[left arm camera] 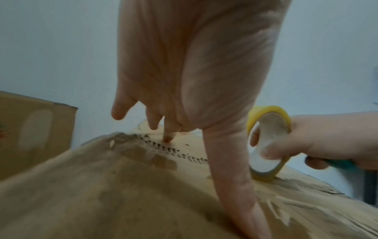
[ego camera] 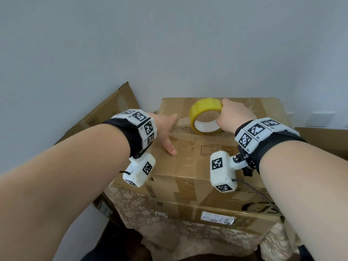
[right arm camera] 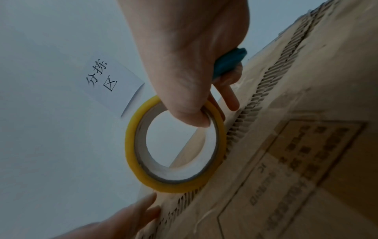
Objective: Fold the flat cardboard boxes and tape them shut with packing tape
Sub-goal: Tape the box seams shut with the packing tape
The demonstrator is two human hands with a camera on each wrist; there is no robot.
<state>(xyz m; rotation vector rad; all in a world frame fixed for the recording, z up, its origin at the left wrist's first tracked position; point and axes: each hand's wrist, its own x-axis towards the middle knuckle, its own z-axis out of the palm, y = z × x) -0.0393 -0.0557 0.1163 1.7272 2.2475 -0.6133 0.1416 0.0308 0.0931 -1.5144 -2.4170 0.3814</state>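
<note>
A brown cardboard box (ego camera: 190,166) stands in front of me with its top flaps folded down; they meet in a ragged seam (ego camera: 188,129). My left hand (ego camera: 165,129) lies flat on the box top at the seam's left end. Its fingers (left arm camera: 168,137) are straight and press on the seam, with the thumb spread towards me. My right hand (ego camera: 231,113) grips a yellow tape roll (ego camera: 205,114), thumb inside the core. The tape roll (right arm camera: 175,145) stands on edge on the seam. A teal object (right arm camera: 229,63) is tucked in the right palm.
Flat cardboard (ego camera: 105,113) leans on the wall at the left. Another piece of cardboard (ego camera: 329,142) sits at the right. The box rests on a second box (ego camera: 207,213) over a patterned cloth (ego camera: 131,204). A paper sign (right arm camera: 110,84) hangs on the wall.
</note>
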